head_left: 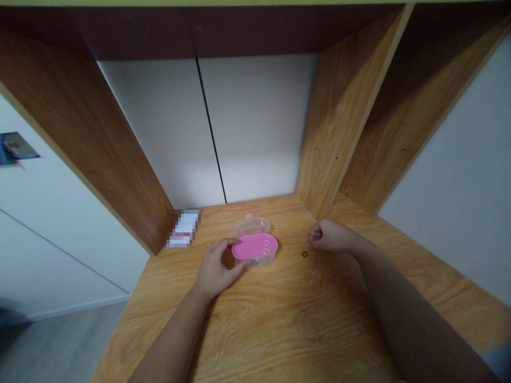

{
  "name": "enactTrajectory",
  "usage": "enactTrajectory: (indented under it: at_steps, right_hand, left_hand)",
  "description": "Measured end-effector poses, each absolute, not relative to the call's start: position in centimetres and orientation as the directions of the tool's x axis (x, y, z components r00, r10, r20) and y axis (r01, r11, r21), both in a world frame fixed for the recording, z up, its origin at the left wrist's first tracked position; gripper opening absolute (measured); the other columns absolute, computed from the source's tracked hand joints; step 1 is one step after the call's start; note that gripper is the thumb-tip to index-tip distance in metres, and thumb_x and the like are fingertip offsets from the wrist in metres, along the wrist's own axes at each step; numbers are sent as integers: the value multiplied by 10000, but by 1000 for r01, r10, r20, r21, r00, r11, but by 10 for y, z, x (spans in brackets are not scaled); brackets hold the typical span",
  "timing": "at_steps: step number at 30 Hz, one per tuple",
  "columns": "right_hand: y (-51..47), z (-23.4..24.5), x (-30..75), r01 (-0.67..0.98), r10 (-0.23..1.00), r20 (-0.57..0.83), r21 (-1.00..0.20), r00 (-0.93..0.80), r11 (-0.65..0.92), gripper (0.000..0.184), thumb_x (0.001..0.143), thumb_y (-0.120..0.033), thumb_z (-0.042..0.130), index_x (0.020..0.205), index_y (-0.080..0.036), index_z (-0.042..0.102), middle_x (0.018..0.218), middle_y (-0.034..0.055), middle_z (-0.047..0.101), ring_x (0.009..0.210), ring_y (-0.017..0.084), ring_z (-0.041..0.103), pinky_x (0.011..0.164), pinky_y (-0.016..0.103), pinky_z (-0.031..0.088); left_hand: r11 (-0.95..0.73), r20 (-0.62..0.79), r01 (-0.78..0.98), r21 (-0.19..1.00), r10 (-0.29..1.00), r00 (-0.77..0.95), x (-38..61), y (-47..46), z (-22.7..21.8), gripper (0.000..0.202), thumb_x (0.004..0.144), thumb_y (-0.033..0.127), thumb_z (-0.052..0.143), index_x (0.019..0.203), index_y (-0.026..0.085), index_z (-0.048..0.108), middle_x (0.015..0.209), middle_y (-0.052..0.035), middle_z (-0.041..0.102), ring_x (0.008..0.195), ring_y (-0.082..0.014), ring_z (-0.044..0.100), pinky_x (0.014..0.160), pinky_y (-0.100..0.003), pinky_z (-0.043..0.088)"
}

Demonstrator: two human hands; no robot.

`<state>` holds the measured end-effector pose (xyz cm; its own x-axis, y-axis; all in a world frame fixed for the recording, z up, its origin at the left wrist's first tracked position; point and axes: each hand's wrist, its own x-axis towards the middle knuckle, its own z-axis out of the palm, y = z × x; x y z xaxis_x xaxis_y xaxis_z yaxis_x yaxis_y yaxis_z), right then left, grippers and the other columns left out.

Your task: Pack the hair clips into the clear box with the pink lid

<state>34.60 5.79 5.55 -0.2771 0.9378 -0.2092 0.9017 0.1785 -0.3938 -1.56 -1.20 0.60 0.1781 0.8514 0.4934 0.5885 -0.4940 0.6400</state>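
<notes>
A small clear plastic box with a pink top sits near the back of the wooden desk. Its clear hinged lid stands open behind it. Two pale rings lie on the pink surface. My left hand grips the box's left end, its fingers over the pink edge. To the right, my right hand is curled into a fist, with nothing visible in it. Its knuckles are just beside two small dark rings lying on the desk.
Wooden side panels rise on both sides of the desk, and a white back panel has a black seam. A flat packet, its print blurred, lies at the back left. The floor shows beyond the desk's left edge.
</notes>
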Motion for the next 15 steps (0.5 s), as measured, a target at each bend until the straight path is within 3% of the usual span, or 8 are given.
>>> enactTrajectory:
  at_steps: [5,15]
  right_hand:
    - [67,49,341,911,987,-74,-399,-142,101,129,717,-295,671,739,-182,730,744,31,741,667,161,653,563,229,404]
    - [67,43,333,935,987,-85,-340,-137,101,129,749,-304,655,730,-197,724,741,32,748,673,159,671,570,234,402]
  left_hand:
    - [-495,494,593,635,850,180,-15,-13,8,436,771,365,796,1147,231,622,1122,-92,714,1023,-262,685,915,-422,560]
    - [-497,500,589,637,848,175,-14,-13,7,432,769,353,795,1141,225,616,1123,-89,714,1033,-260,686,922,-413,555]
